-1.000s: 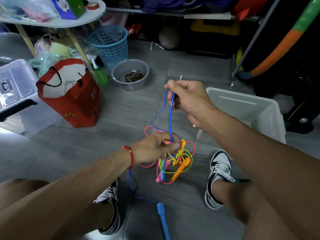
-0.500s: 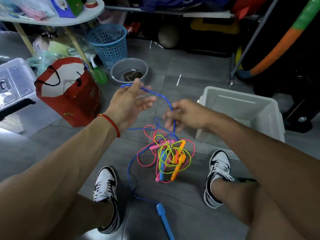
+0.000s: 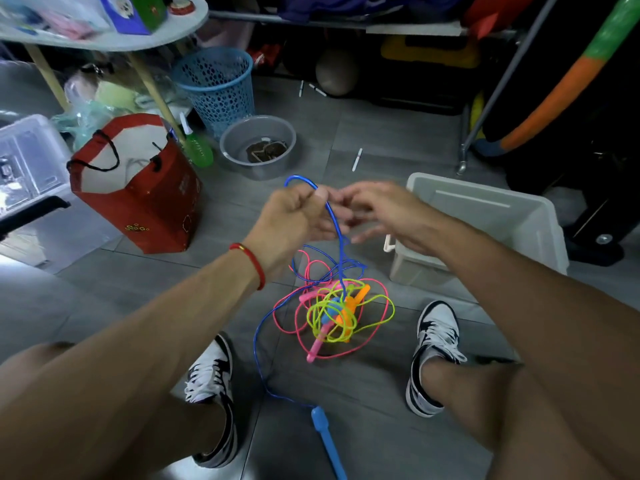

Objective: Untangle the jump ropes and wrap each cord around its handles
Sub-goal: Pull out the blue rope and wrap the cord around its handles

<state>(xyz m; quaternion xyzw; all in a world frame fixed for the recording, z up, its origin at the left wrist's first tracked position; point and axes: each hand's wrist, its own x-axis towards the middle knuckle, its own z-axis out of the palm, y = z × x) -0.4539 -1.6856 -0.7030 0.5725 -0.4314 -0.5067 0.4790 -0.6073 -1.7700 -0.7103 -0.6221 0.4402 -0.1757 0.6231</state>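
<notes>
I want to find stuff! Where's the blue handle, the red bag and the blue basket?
blue handle [image 3: 323, 431]: head view, on its upper end.
red bag [image 3: 152, 209]: head view, on its front side.
blue basket [image 3: 218, 95]: head view, on its holed wall.

Blue cord [image 3: 334, 220] looped up from pink-yellow-orange tangle [image 3: 337, 311] on floor; blue handle [image 3: 327, 439] lies apart.

Left hand [image 3: 294, 216] raised, fingers curled, pinching; right hand [image 3: 384, 213] beside, fingers loose.

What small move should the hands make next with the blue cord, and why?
Probably the right hand should take the blue cord just below the left hand, which pinches its raised loop, and draw it up. The cord still runs down into the tangle; one blue handle already lies free.
</notes>
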